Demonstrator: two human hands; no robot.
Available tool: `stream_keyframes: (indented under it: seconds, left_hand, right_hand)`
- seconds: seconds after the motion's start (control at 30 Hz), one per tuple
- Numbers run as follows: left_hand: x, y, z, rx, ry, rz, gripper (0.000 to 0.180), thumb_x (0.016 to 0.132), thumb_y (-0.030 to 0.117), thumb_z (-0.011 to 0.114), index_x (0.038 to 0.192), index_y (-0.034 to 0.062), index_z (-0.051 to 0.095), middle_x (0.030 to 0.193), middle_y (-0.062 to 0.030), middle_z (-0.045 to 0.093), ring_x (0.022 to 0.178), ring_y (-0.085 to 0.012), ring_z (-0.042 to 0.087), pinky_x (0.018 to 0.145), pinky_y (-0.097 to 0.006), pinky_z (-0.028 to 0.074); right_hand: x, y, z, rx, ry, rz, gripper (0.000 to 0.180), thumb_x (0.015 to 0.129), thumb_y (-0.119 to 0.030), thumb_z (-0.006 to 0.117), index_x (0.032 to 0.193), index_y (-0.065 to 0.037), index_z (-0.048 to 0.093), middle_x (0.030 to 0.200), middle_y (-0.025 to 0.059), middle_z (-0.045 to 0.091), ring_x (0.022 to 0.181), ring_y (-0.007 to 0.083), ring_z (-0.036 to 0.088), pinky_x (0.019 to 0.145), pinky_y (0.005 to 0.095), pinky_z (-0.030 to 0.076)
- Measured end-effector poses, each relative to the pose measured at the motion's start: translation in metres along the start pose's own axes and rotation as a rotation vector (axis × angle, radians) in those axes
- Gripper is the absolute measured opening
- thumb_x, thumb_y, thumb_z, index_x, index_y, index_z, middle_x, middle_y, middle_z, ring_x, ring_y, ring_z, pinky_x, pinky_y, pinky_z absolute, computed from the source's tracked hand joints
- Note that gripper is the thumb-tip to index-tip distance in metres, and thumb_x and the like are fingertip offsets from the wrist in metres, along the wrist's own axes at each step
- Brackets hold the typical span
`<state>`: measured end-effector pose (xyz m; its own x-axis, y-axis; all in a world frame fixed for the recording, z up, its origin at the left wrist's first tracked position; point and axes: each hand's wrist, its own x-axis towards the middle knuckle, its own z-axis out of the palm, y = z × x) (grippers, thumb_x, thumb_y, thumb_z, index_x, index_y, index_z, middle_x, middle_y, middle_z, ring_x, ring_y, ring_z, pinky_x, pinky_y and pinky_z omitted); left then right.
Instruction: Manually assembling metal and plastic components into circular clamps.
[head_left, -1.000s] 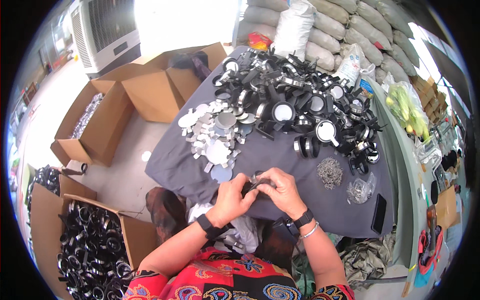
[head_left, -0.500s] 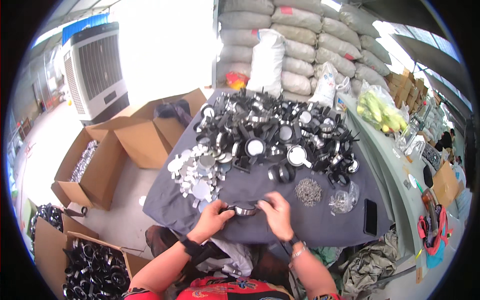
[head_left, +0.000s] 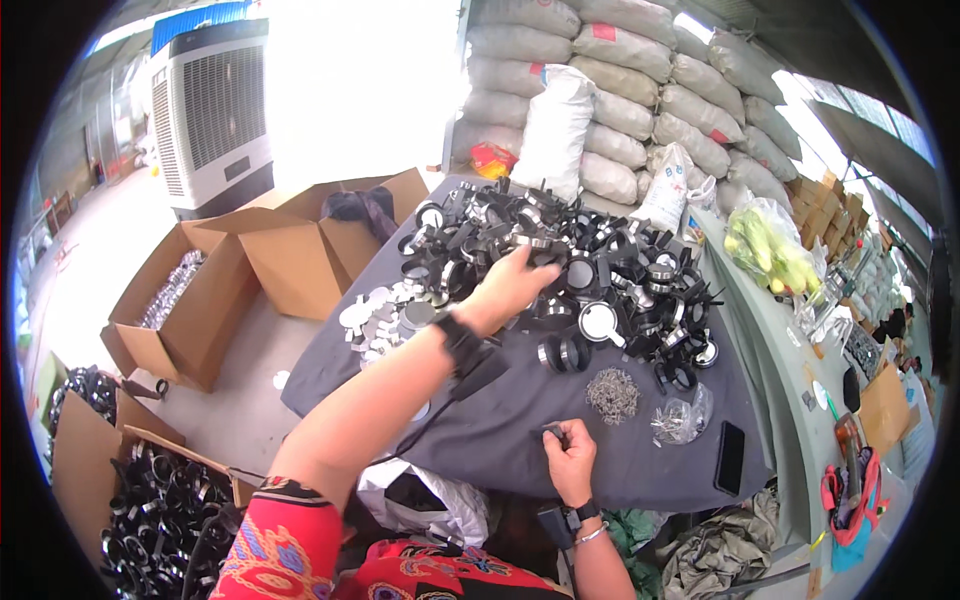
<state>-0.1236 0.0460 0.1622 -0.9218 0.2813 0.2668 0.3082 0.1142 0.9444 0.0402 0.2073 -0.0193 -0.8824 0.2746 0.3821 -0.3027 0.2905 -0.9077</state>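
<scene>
My left hand reaches across the cloth-covered table into a heap of black round parts with silver bands. Its thumb and forefinger are apart beside a silver-banded round part; the other fingers are mostly hidden. My right hand is closed over the table near its front edge. Something small and dark shows at its fingertips, too little of it to name. Flat silver discs with tabs lie left of the heap, partly behind my left forearm. A pile of small metal screws sits beyond my right hand.
A clear bag of metal pieces and a black phone lie on the right. Cardboard boxes stand left of the table, one holding black rings. A green-covered table adjoins the right side; stacked sacks stand behind.
The black, silver-banded round part is no longer between my hands at the front. My left hand has moved forward into the heap; my right hand has dropped slightly and closed. The view has shifted slightly.
</scene>
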Motion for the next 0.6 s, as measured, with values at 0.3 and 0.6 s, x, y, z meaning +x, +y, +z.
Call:
stream_keyframes:
  seconds: [0.3,0.6]
  left_hand:
    - [-0.222,-0.086,-0.249,0.19,0.558,-0.201,0.029,0.09,0.013,0.055,0.112,-0.0061,0.058,0.086,-0.0099,0.066,0.071,-0.0145,0.064,0.065,-0.028,0.053]
    - [-0.572,-0.146,-0.341,0.395,0.935,-1.02,0.013,0.079,0.012,0.06,0.077,0.0011,0.067,0.058,-0.003,0.058,0.044,-0.0153,0.056,0.039,-0.028,0.043]
  right_hand:
    - [-0.004,-0.026,-0.019,-0.317,0.016,-0.055,0.014,0.085,-0.001,0.059,0.098,0.0,0.054,0.088,0.0,0.05,0.081,0.01,0.048,0.075,0.0251,0.042]
    - [0.027,0.038,-0.023,-0.073,-0.111,0.046,0.025,0.093,-0.005,0.054,0.117,0.004,0.053,0.106,0.006,0.056,0.097,0.0133,0.052,0.088,0.0261,0.041]
